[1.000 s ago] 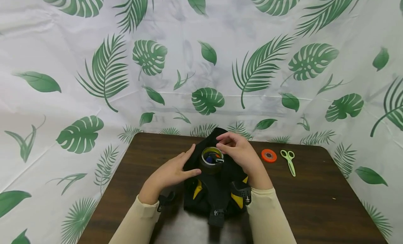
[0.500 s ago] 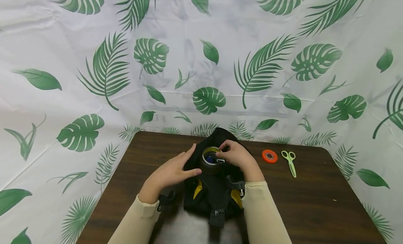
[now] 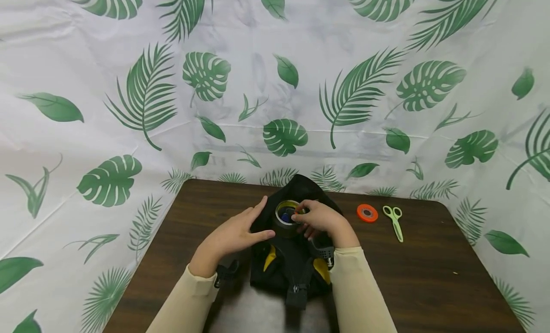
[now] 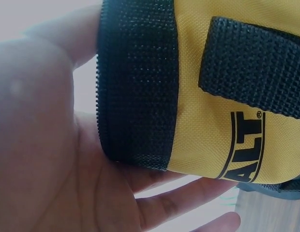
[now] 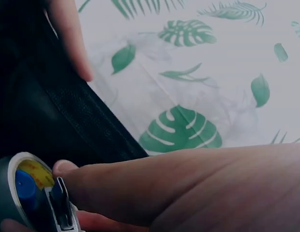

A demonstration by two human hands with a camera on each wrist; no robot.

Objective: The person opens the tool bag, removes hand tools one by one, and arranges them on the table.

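Note:
A black-and-yellow tool bag (image 3: pixel 279 275) stands on the table. At its top sits a dark roll of tape (image 3: pixel 287 227) with a yellow inner wall. Inside the ring is a blue-capped item (image 5: pixel 26 188). A small black-and-silver piece (image 5: pixel 62 205) is at the ring's right side, and my right hand (image 3: pixel 320 219) pinches at it with thumb and fingers. My left hand (image 3: pixel 235 234) rests against the bag's left side, fingers long and straight, thumb spread along the front. The left wrist view has the bag's black zipped edge (image 4: pixel 135 87) between that thumb and the fingers.
To the right on the dark wood table (image 3: pixel 412 285) lie an orange disc-shaped roll (image 3: pixel 367 213) and pale green scissors (image 3: pixel 394 222). A leaf-print sheet (image 3: pixel 240 85) hangs behind and at the sides.
My right hand has come down from above the tape roll to its right side, its fingers now over the silver piece. The left hand and the bag stay in place.

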